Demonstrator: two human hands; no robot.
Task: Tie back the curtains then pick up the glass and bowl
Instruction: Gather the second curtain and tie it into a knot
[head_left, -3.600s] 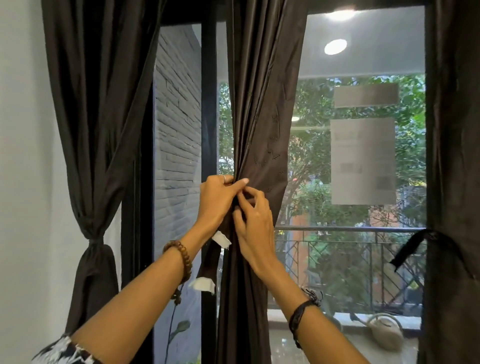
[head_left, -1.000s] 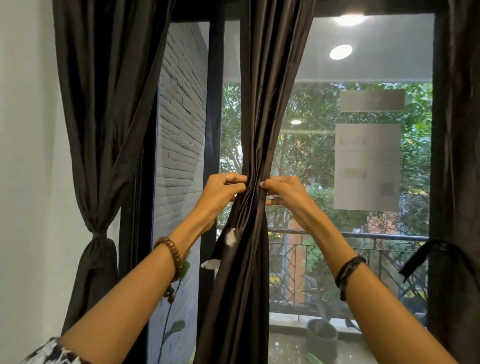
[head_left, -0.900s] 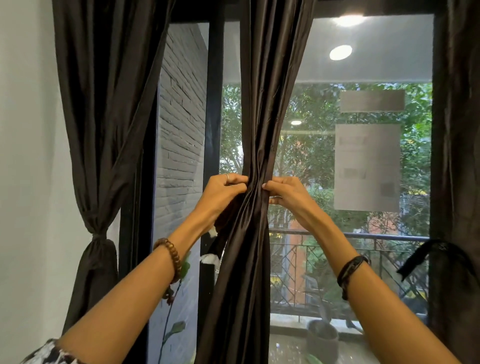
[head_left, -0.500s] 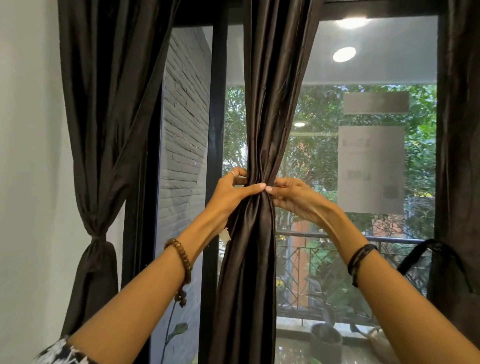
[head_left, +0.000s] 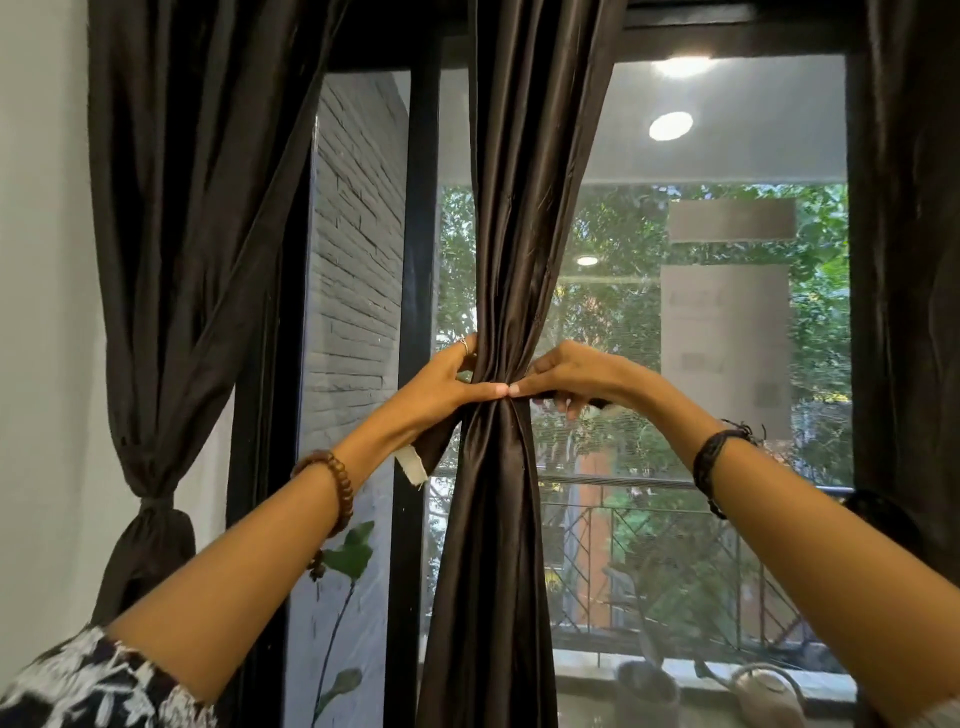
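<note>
Thumbs now meet at front: left hand and right hand clamped around middle curtain. Keep bunch tight while knotting tie.

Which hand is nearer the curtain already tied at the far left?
Left. The left hand grips the middle curtain on the side facing the tied curtain; the right hand grips its far side, farther away.

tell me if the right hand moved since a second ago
Yes. The right hand has closed in leftward on the middle curtain, away from the frosted sign on the glass; its thumb tip now meets the left hand.
</note>
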